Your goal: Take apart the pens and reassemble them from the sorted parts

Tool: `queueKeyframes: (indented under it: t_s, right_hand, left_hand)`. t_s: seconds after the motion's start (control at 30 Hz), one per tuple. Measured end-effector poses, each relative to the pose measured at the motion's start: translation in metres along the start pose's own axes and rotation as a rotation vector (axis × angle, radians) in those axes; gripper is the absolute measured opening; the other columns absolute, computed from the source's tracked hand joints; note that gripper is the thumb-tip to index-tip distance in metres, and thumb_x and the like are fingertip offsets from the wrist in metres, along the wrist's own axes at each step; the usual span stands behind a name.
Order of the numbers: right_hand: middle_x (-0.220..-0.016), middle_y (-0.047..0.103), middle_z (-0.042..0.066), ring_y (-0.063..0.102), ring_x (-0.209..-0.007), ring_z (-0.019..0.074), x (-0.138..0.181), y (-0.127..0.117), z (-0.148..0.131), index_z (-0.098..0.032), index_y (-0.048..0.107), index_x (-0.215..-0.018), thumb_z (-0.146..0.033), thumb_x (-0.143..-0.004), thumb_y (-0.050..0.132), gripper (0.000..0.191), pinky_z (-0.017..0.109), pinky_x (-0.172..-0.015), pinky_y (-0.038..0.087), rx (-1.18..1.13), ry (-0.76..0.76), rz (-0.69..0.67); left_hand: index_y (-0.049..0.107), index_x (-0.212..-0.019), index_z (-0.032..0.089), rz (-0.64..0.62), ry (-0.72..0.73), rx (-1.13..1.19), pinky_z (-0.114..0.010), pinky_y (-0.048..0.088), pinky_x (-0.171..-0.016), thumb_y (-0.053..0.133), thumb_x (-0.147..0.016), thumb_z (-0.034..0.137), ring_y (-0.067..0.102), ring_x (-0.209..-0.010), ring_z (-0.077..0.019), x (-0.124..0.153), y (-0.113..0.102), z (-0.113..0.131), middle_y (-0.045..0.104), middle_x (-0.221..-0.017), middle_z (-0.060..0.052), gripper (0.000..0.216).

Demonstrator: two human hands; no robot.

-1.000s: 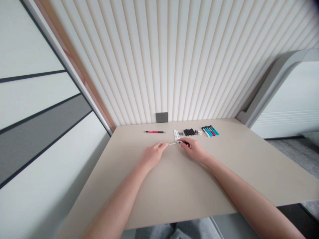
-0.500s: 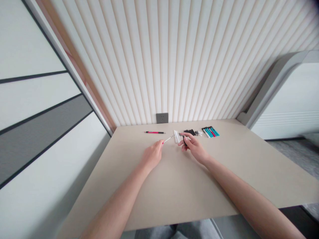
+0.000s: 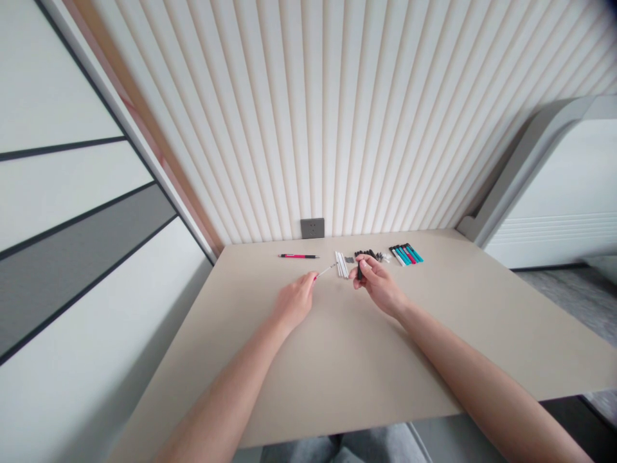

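My left hand (image 3: 295, 301) is closed around a red pen barrel, mostly hidden in the fingers. A thin white refill (image 3: 326, 271) sticks out of it, pointing up and to the right. Held between the fingertips of my right hand (image 3: 376, 281) is a short black pen part (image 3: 359, 271), apart from the refill's tip. Behind the two hands lies a row of white refills (image 3: 342, 265). Small grey pieces (image 3: 349, 260), too small to make out, lie beside them.
A red and black pen (image 3: 299, 256) lies at the back of the table (image 3: 337, 360). Several black pen parts (image 3: 367, 254), small clear pieces (image 3: 384, 258) and a row of coloured barrels (image 3: 406, 254) lie to the right. The ribbed wall holds a dark socket (image 3: 312, 228).
My right hand's fingers have drawn in around the black part, which now stands more upright. The small grey pieces have come into plain view. My left hand has hardly moved.
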State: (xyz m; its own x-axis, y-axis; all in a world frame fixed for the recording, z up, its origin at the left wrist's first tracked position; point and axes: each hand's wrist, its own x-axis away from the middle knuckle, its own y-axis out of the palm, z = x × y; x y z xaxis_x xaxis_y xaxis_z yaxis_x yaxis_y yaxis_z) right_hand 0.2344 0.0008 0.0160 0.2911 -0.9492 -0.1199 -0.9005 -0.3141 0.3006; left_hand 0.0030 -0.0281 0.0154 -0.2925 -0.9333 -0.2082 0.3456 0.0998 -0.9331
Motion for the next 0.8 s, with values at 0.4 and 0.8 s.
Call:
queueKeyframes:
  t_s: [0.4,0.8]
  right_hand:
    - [-0.076,0.067,0.0,0.055,-0.055,0.0121,0.0016,0.002,0.0013,-0.025,0.049,-0.103,-0.057,-0.087,0.054,0.036,0.027,-0.058,0.042,0.011,0.008,-0.021]
    - [-0.083,0.069,0.003,0.058,-0.063,0.0132,0.0042,0.0051,0.0008,-0.022,0.052,-0.087,-0.056,-0.091,0.048,0.035,0.029,-0.065,0.042,0.237,-0.037,-0.079]
  left_hand:
    - [0.046,-0.127,0.026,-0.021,-0.025,0.011,-0.029,0.048,-0.078,0.032,-0.098,0.022,0.066,-0.1,-0.0217,0.0001,-0.0025,0.003,0.066,-0.118,-0.005,0.032]
    - [0.047,-0.124,0.027,-0.008,-0.016,-0.001,-0.028,0.047,-0.075,0.031,-0.099,0.022,0.066,-0.098,-0.0214,0.0004,-0.0041,0.0049,0.067,-0.114,-0.004,0.03]
